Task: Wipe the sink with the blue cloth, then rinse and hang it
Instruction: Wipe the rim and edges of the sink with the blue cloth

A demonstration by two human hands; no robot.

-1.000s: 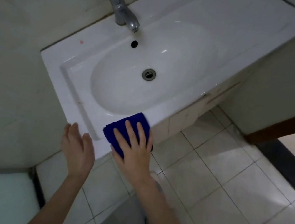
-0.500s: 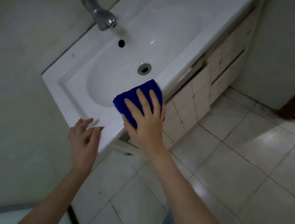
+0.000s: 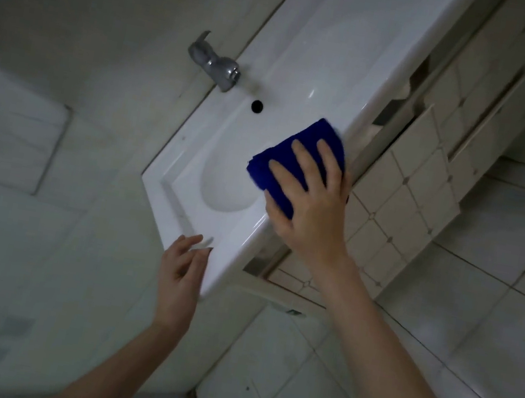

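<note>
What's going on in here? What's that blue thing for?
A person is wiping a white ceramic sink with a folded blue cloth. The right hand presses the cloth flat against the sink's front edge, fingers spread. The left hand has its fingertips at the sink's near corner. No water shows at the grey metal tap.

Readable text: none; no word, number or brand can be read.
Small greenish patch point(image 3: 293, 312): it sits on the lower frame of the cream cabinet with diamond-pattern doors point(image 3: 403, 201), too small and blurred to read.
</note>
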